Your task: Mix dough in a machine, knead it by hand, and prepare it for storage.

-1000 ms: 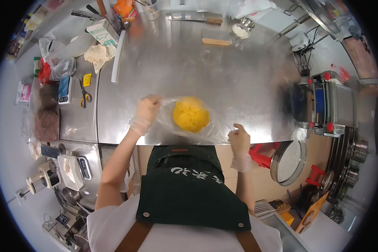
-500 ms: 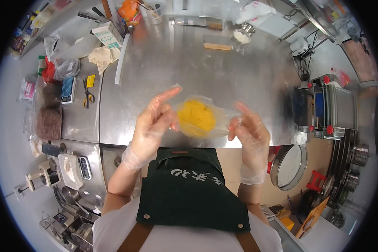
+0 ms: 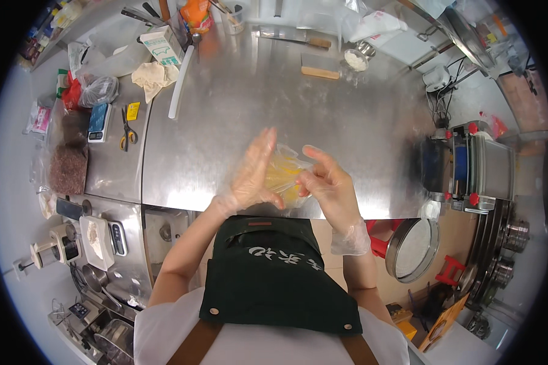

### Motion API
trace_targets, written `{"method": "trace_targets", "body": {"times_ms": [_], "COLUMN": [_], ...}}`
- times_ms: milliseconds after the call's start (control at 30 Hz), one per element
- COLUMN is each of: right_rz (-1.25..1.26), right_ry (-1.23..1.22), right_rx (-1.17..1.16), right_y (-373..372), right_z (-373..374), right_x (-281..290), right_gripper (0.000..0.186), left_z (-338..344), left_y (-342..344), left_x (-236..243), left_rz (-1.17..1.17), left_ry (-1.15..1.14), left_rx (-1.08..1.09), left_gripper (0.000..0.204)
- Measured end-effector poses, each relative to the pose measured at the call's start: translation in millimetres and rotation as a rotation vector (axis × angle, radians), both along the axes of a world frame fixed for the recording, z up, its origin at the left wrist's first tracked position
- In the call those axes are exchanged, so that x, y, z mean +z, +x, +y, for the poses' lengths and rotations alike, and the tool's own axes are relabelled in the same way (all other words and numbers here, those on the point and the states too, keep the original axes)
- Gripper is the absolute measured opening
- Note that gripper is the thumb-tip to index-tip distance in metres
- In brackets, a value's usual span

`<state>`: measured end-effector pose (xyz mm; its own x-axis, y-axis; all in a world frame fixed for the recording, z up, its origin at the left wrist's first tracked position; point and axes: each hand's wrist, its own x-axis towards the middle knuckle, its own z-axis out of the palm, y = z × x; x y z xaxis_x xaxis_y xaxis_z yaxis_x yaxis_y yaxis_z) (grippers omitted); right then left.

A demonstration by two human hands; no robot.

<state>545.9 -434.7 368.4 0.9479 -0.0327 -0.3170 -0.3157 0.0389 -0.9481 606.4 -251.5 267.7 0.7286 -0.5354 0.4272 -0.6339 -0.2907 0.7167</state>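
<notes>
A clear plastic bag point(image 3: 290, 156) with a yellow mass point(image 3: 276, 177) inside is between my hands, near the table's front edge. The plastic is crinkled and covers most of the yellow. My left hand point(image 3: 249, 176), in a clear thin glove, rests along the bag's left side. Its fingers are stretched out and its thumb stands apart below them. On the other side my right hand point(image 3: 330, 190), gloved too, pinches the plastic between thumb and bent fingers. The right index finger points up and away from the bag. Whether the bag touches the table cannot be made out.
Beneath is a steel table point(image 3: 225, 140). At its far side lie a scraper point(image 3: 320, 66), a knife point(image 3: 298, 40) and a bowl of white powder point(image 3: 355, 59). Scissors point(image 3: 127, 132) and a scale point(image 3: 99, 123) lie left. A roller machine point(image 3: 468, 167) stands right, above a round sieve point(image 3: 412, 249).
My hands have come closer together. The yellow mass, spread flat and plainly visible before, is now bunched up under gathered plastic. My left hand has turned, its fingers straightened beside it.
</notes>
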Motion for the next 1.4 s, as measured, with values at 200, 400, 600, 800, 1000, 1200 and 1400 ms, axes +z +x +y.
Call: {"method": "trace_targets", "body": {"times_ms": [200,400,600,800,1000,1200,1400], "right_rz": [-0.215,-0.449,-0.151,0.033,0.098,0.367,0.004], "right_ry": [-0.473,-0.67,-0.166,0.935,1.037,0.241,0.161], "right_rx": [0.172,0.034,0.006,-0.433,-0.61,-0.141,-0.038], "right_y": [9,1,12,39,45,60,31], "right_z": [3,-65,-32,23,4,16,16], "right_x": [-7,-87,-203,-235,-249,-209,-175], "right_gripper": [0.058,0.087,0.065,0.024,0.02,0.026,0.038], "left_z": [-41,-66,-72,-69,-75,-57,-57], "left_y": [-31,-27,-23,-15,-12,-20,-18], "left_x": [-155,-132,-125,-142,-112,-118,-113], "left_rz": [0.23,0.724,0.672,0.824,1.194,1.036,0.441], "left_ry": [0.038,-0.375,-0.41,-0.396,-1.205,-0.808,0.098], "left_rx": [0.158,0.469,0.565,0.725,0.601,0.3,0.504], "left_gripper": [0.049,0.024,0.027,0.028,0.034,0.026,0.019]}}
